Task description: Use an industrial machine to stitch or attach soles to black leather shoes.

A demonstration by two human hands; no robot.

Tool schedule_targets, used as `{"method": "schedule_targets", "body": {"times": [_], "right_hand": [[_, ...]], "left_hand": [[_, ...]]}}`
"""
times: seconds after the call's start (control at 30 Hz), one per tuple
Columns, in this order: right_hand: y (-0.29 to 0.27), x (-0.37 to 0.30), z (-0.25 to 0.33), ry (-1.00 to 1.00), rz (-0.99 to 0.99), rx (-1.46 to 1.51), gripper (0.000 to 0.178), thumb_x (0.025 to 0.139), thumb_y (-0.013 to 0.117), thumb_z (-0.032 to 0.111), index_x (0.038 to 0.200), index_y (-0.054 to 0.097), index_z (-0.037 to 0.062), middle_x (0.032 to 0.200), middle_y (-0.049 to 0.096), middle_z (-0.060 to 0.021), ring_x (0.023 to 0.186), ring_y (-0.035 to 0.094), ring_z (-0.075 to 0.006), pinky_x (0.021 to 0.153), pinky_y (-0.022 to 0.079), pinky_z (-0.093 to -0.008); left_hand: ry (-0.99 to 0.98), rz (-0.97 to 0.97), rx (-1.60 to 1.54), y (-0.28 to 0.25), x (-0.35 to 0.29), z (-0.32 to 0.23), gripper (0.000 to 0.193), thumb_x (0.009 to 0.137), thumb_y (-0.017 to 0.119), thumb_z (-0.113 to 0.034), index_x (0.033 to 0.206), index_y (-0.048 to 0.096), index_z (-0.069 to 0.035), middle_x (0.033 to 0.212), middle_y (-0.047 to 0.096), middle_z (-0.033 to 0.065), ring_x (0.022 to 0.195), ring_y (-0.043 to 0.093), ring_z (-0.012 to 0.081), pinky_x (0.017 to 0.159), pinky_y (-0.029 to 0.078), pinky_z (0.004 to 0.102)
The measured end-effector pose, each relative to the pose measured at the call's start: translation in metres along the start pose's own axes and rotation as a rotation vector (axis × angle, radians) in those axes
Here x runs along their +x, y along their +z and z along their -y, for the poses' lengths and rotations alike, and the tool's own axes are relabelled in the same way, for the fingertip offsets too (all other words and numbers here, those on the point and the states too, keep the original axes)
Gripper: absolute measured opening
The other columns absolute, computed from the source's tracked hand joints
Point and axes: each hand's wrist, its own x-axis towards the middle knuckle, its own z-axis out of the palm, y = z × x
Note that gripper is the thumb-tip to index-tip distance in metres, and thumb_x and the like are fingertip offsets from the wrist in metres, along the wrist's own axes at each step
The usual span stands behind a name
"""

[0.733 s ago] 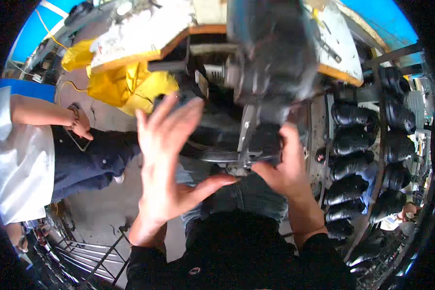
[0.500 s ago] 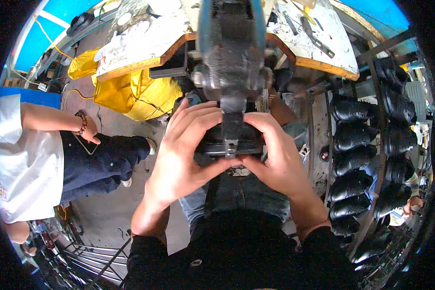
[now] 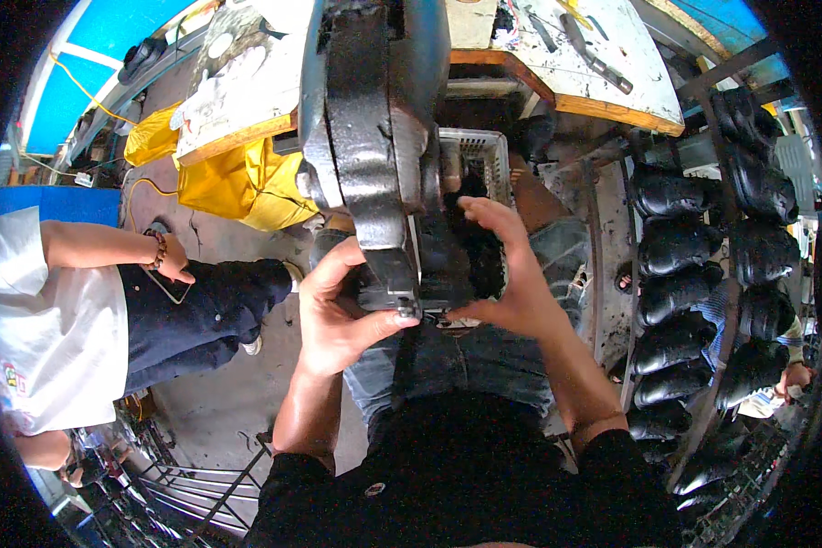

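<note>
A heavy black and blue machine head (image 3: 365,137) stands over my lap, its narrow nose coming down between my hands. Under the nose sits a black piece (image 3: 443,290), whose kind I cannot make out. My left hand (image 3: 331,315) curls around the left side of this piece, with the thumb along the near edge beside the tip of the nose; the machine partly hides the fingers. On the other side my right hand (image 3: 518,283) is open, its fingers stretched forward and apart from the thumb, close to the piece's right end.
Black shoes (image 3: 680,242) line a metal rack at the right. Beyond the machine stand a pale plastic crate (image 3: 500,151) and a stained white worktable (image 3: 603,55) with tools. A yellow sack (image 3: 247,187) lies at the left, near a person in a white shirt (image 3: 55,320).
The machine head appears further left, and the crate behind it now shows. My right hand has moved apart from my left, its fingers opening out. My left hand stays around the black piece.
</note>
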Motion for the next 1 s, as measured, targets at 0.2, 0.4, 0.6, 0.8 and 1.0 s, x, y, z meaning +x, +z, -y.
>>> {"method": "schedule_targets", "body": {"times": [0.2, 0.4, 0.6, 0.8, 1.0], "right_hand": [[0.040, -0.054, -0.095, 0.331, 0.046, 0.523, 0.129, 0.057, 0.089, 0.000, 0.160, 0.013, 0.0064, 0.166, 0.018, -0.0121, 0.154, 0.018, -0.0290, 0.126, 0.017, -0.0420], [-0.006, -0.067, -0.113, 0.344, -0.003, 0.561, 0.129, 0.055, 0.089, -0.001, 0.161, 0.015, 0.0073, 0.166, 0.019, -0.0120, 0.154, 0.018, -0.0271, 0.125, 0.018, -0.0406], [-0.074, -0.064, -0.075, 0.272, -0.030, 0.174, 0.122, 0.055, 0.091, 0.001, 0.159, 0.026, 0.0069, 0.163, 0.030, -0.0123, 0.152, 0.026, -0.0271, 0.125, 0.020, -0.0407], [-0.131, -0.047, -0.025, 0.316, -0.073, -0.071, 0.119, 0.045, 0.080, -0.008, 0.155, 0.035, 0.0005, 0.162, 0.034, -0.0117, 0.149, 0.032, -0.0254, 0.122, 0.024, -0.0359], [-0.158, -0.020, 0.019, 0.171, -0.174, -0.222, 0.117, 0.040, 0.086, 0.001, 0.149, 0.044, 0.0013, 0.156, 0.045, -0.0128, 0.145, 0.039, -0.0276, 0.123, 0.026, -0.0391]], "left_hand": [[-0.082, -0.048, -0.103, 0.009, -0.008, 0.019, 0.072, 0.071, 0.089, -0.029, 0.125, 0.048, -0.004, 0.127, 0.060, 0.0279, 0.122, 0.058, 0.0421, 0.113, 0.037, 0.0592], [-0.054, -0.030, -0.221, 0.015, -0.006, 0.035, 0.076, 0.074, 0.088, -0.031, 0.131, 0.047, -0.002, 0.131, 0.057, 0.0268, 0.127, 0.055, 0.0421, 0.111, 0.040, 0.0577], [-0.037, -0.062, -0.343, 0.020, -0.009, 0.039, 0.076, 0.077, 0.087, -0.023, 0.139, 0.050, 0.001, 0.135, 0.060, 0.0266, 0.130, 0.057, 0.0363, 0.110, 0.043, 0.0473], [-0.098, -0.103, -0.404, 0.021, -0.012, 0.045, 0.085, 0.075, 0.087, -0.025, 0.143, 0.039, -0.010, 0.144, 0.049, 0.0239, 0.135, 0.048, 0.0418, 0.113, 0.039, 0.0578], [-0.118, -0.194, -0.596, 0.023, -0.016, 0.050, 0.080, 0.078, 0.085, -0.022, 0.144, 0.041, -0.007, 0.146, 0.050, 0.0199, 0.133, 0.050, 0.0341, 0.113, 0.039, 0.0516]]}}
